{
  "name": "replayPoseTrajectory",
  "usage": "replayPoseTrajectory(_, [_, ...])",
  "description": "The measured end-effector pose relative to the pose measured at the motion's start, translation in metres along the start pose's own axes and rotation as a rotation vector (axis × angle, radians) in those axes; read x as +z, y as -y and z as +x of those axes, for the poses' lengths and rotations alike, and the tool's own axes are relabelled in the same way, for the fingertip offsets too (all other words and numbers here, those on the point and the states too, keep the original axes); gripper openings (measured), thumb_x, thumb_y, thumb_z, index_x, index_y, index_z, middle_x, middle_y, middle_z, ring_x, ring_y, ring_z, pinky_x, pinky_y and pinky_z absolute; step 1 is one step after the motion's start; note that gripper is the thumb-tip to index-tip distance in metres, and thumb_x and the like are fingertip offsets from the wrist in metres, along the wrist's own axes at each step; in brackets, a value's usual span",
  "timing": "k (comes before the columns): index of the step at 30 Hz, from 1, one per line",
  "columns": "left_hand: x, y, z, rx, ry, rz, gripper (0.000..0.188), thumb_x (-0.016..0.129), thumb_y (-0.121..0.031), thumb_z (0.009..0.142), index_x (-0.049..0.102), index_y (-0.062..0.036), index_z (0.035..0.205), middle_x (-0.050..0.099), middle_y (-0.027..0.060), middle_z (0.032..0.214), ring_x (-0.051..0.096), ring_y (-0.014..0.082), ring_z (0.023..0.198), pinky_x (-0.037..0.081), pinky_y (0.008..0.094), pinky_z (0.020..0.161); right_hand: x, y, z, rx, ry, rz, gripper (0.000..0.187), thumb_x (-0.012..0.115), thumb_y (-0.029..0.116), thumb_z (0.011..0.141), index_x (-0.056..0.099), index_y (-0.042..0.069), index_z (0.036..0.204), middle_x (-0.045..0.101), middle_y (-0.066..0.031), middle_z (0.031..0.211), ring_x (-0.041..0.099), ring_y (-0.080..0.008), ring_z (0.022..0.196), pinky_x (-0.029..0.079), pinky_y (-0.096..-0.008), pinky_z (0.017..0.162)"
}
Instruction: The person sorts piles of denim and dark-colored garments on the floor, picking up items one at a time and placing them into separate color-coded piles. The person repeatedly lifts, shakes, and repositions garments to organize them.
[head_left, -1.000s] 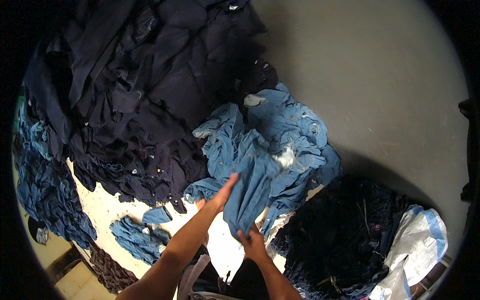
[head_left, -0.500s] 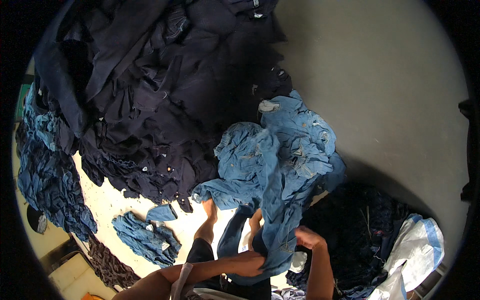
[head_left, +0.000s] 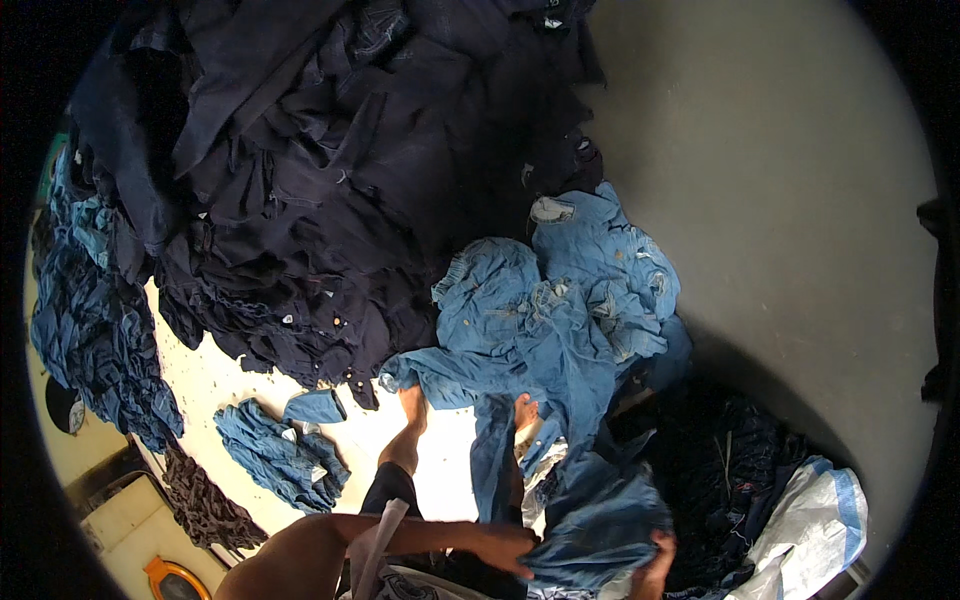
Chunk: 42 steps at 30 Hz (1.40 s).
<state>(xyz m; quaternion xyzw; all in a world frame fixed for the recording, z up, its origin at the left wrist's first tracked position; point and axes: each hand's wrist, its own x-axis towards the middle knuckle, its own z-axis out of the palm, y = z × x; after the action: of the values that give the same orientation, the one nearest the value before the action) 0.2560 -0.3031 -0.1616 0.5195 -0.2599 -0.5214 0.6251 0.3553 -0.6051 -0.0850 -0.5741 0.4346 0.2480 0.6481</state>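
Low in front of me, a blue denim garment [head_left: 600,515] is stretched between my two hands, slightly smeared by motion. My left hand [head_left: 508,548] grips its left edge, with the arm reaching across from the left. At the lower right side of the cloth, the fingers of my right hand [head_left: 655,565] are closed on its edge. A strip of similar blue denim [head_left: 492,450] hangs near my legs; whether it belongs to the held garment I cannot tell. Just beyond lies a heap of lighter blue denim clothes [head_left: 570,310], crumpled together.
A large dark garment pile [head_left: 330,170] rises at the far left and middle. Blue clothes [head_left: 265,450] lie on the pale floor, with more dark blue clothes [head_left: 95,340] further left. To my right are a black heap [head_left: 720,480], a white sack [head_left: 815,530] and a grey wall [head_left: 780,200].
The garment between my hands has come down toward me and spread out to the right. My right hand has moved down and now grips its edge; the left remains on the cloth.
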Motion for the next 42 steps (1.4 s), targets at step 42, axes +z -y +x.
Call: replayPoseTrajectory(42, [-0.044, -0.035, -0.024, 0.148, -0.626, 0.455, 0.042, 0.07, -0.036, 0.083, 0.055, -0.0083, 0.11, 0.038, 0.0154, 0.146, 0.056, 0.0303, 0.111, 0.045, 0.0448, 0.09, 0.114, -0.079, 0.019, 0.241, 0.292, -0.03, 0.079, 0.067, 0.049, 0.084, 0.039, -0.004, 0.136, 0.042, -0.0211, 0.14, 0.041, -0.0311, 0.129, 0.031, -0.0437, 0.109])
